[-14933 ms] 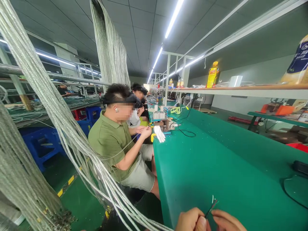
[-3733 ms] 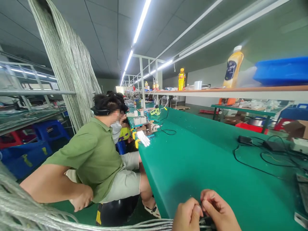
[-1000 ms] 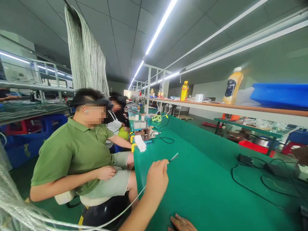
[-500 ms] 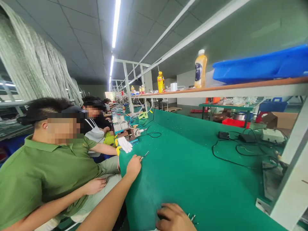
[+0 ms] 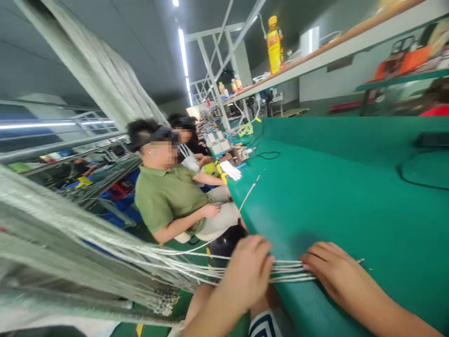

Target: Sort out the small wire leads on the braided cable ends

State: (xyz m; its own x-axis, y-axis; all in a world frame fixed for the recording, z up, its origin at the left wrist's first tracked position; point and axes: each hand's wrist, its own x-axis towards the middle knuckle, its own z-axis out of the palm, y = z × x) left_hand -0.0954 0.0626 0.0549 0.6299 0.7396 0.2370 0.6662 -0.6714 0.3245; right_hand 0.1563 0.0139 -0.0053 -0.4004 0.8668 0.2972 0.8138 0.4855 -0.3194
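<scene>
Legible wording: none that I can read.
Yellow bottle point(image 5: 274, 49), on the shelf point(image 5: 336, 47): label with red marking, too blurred for me to make out.
Small bottles point(image 5: 234, 85), farther along the same shelf: too small for me to read.
Patterned cloth point(image 5: 264, 326), low in my view: dark and white angular bands, no letters that I can tell.

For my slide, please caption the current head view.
Left hand and right hand on white cables at a green table.
</scene>
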